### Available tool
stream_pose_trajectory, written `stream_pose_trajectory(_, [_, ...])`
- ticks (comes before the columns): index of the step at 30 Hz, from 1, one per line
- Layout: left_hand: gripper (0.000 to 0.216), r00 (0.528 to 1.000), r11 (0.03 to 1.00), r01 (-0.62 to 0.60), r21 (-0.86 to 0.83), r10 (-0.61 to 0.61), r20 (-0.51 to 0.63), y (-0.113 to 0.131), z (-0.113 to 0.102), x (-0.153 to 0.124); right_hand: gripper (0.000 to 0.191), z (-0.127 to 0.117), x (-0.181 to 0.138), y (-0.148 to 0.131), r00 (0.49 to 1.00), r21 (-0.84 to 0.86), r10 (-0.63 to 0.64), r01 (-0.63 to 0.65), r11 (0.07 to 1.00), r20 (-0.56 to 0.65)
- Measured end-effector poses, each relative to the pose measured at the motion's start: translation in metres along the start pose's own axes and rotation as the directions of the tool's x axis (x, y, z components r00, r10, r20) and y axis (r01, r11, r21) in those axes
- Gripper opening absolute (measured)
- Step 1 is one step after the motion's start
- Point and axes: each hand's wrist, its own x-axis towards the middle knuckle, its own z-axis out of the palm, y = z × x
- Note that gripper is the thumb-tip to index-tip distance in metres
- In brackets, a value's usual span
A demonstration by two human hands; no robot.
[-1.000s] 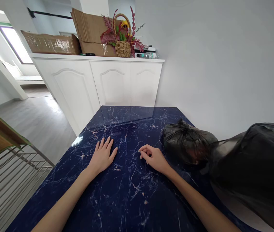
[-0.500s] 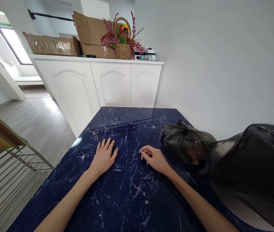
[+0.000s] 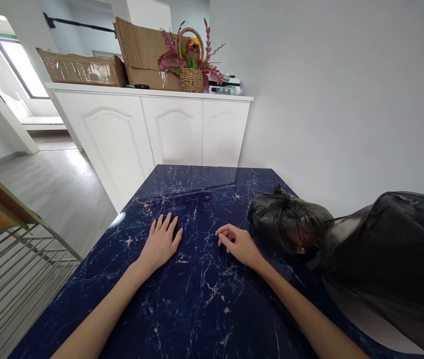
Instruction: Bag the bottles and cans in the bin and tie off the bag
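My left hand (image 3: 161, 242) lies palm down on the dark blue marbled tabletop (image 3: 193, 309), its fingers stretched out and spread. Across from it, my right hand (image 3: 239, 243) rests on its side on the same surface. Its fingers are curled in, with the thumb close to the index finger, and no object shows in it. Nearest to the right hand is a knotted black plastic bag (image 3: 290, 219), just beyond it and not touched. A larger black plastic bag (image 3: 391, 249) bulges beside that one at the right.
A white cabinet (image 3: 174, 127) stands behind the table's far edge, carrying cardboard boxes (image 3: 80, 69), a flower basket (image 3: 191, 80) and a clear bottle (image 3: 230, 90). A metal rack (image 3: 21, 269) is at the left. A grey wall (image 3: 331, 99) borders the right side.
Both hands keep their place and pose. The view has shifted very slightly; nothing on the table has visibly moved.
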Motion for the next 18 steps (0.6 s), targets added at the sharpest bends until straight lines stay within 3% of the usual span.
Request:
stream_pose_trajectory(9, [0.068,1.000,1.000,-0.002,-0.011,0.002,-0.014,-0.0022,0.0032,0.0004,0.020,-0.0001,-0.0015,-0.0008,0.998,-0.029,-0.034,0.033,0.999,-0.048])
stream_pose_trajectory(18, [0.071,1.000,1.000,0.003,-0.018,-0.003,0.014,0.0009,-0.0012,0.0008,0.022,-0.0045,-0.0083,-0.0059,0.951,-0.307,-0.218,0.145,0.940,-0.217])
